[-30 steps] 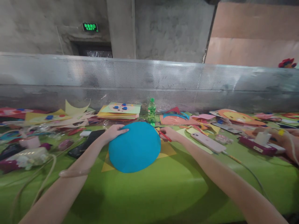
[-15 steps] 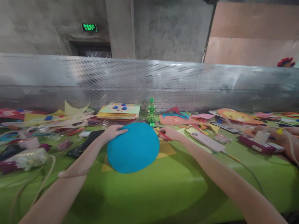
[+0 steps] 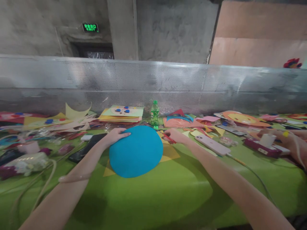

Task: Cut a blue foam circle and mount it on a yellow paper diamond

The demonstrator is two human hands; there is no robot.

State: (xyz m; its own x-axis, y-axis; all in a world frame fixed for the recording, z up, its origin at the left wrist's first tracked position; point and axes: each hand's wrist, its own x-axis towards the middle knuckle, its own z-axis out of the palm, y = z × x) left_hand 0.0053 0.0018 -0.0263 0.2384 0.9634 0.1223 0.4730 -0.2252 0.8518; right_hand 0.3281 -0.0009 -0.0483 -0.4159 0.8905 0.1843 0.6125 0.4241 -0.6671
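A rounded sheet of blue paper (image 3: 136,153) is held up over the table in front of me. My left hand (image 3: 117,135) pinches its upper left edge, thumb lying on the front face. Close to the sheet's right edge, my right hand (image 3: 174,136) has its fingers closed around red-handled scissors (image 3: 169,138). The scissor blades are mostly hidden behind the blue sheet, so whether they touch it I cannot tell. Beneath the sheet lies a piece of yellow paper (image 3: 171,154), its corners sticking out on both sides.
A green bottle (image 3: 154,114) stands behind the sheet. Stacked paper (image 3: 120,118) sits left of it. A pink phone (image 3: 212,144) with a cable lies right, a dark case (image 3: 87,147) left. At far right, another person's hand (image 3: 294,143) is near a maroon power bank (image 3: 262,147).
Almost nothing differs. The whole view has shifted very slightly left, and both hands keep their hold on the blue sheet and the scissors.
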